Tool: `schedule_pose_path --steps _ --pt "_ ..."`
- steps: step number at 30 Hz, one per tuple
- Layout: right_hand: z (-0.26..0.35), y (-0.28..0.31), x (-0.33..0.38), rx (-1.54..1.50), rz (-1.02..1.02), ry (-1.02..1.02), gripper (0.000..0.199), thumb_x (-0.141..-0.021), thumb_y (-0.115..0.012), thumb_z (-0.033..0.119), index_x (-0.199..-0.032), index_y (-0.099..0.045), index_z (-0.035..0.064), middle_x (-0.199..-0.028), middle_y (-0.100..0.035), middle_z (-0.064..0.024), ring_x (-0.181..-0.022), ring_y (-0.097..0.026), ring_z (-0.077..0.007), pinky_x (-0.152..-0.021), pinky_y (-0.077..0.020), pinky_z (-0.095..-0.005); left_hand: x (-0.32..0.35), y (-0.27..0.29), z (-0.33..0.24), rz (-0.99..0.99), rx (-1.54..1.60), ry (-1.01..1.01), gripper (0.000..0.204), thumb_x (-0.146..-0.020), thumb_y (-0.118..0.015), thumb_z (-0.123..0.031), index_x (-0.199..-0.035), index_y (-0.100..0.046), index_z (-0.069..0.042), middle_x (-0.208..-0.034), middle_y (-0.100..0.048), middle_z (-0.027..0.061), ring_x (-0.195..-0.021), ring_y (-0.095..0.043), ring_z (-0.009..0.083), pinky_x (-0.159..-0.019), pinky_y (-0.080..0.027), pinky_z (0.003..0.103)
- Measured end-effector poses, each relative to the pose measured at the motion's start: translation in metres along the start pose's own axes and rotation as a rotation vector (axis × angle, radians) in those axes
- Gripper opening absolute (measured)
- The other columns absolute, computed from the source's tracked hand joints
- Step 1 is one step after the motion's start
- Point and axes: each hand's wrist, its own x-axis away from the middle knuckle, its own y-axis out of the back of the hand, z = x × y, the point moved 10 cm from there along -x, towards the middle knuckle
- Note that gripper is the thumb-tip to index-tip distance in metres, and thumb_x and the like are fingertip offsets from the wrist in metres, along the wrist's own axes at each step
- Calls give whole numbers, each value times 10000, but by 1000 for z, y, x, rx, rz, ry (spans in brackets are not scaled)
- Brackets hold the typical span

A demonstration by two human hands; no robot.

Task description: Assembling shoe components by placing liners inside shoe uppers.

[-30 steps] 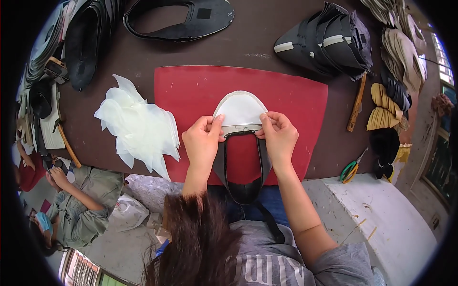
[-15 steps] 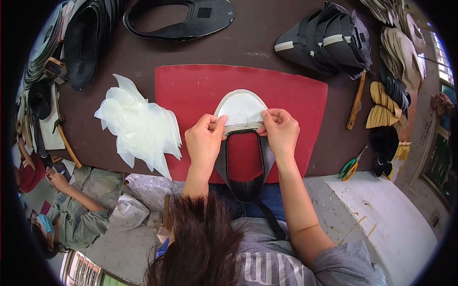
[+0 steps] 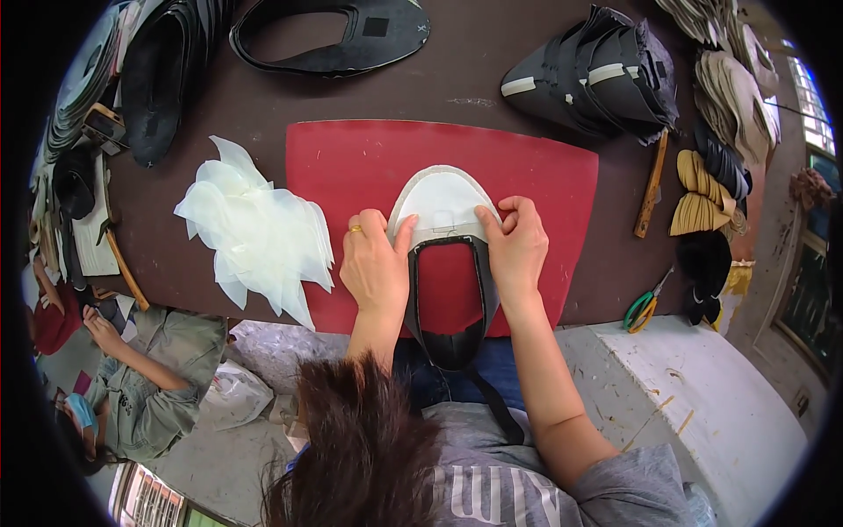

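Fingers of left hand and right hand flat, pressing white toe piece onto black shoe upper, mid red mat. White liner pile at nine o'clock; green scissors at four o'clock.

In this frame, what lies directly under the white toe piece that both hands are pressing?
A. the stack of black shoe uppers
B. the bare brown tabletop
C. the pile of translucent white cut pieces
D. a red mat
D: the white toe piece, pressed by the left hand and the right hand, rests on the red mat, with red showing all around it.
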Motion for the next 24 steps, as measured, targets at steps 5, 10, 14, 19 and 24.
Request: schedule_pose_path --steps 5,10,14,19,24 --pt "-13 9 -2 -296 206 -144 168 -826 -695 135 -889 -611 3 -673 -521 8 -556 -397 -70 -524 -363 -188 17 -27 15 339 895 231 266 -919 -589 -281 -1004 -610 -30 -889 -642 85 -776 -575 139 -615 -471 277" --pt "-38 15 -2 -650 294 -384 141 -812 -690 107 -890 -630 7 -721 -556 -2 -603 -450 -81 -551 -389 -207 35 -48 -9 657 1614 375 290 -962 -530 -235 -1117 -589 3 -1007 -637 92 -892 -565 119 -707 -469 241" --pt "-57 18 -1 -891 448 -483 122 -822 -670 109 -894 -636 16 -740 -566 -6 -626 -460 -75 -574 -378 -191 30 -50 -13 621 1762 413 288 -978 -494 -193 -1159 -561 21 -1060 -628 108 -931 -575 129 -762 -472 227" --pt "-39 31 22 -745 736 -201 185 -856 -610 179 -945 -642 20 -814 -598 -26 -700 -494 -96 -650 -375 -195 12 -45 -4 437 1854 458 278 -983 -464 -151 -1198 -518 18 -1113 -611 128 -952 -596 148 -810 -484 230" --pt "19 108 -5 -664 669 18 247 -865 -582 136 -1065 -621 -3 -963 -633 -78 -866 -549 -149 -809 -431 -259 -6 -46 -12 370 2096 459 287 -987 -441 -132 -1242 -469 -3 -1149 -594 130 -960 -609 154 -834 -498 240"
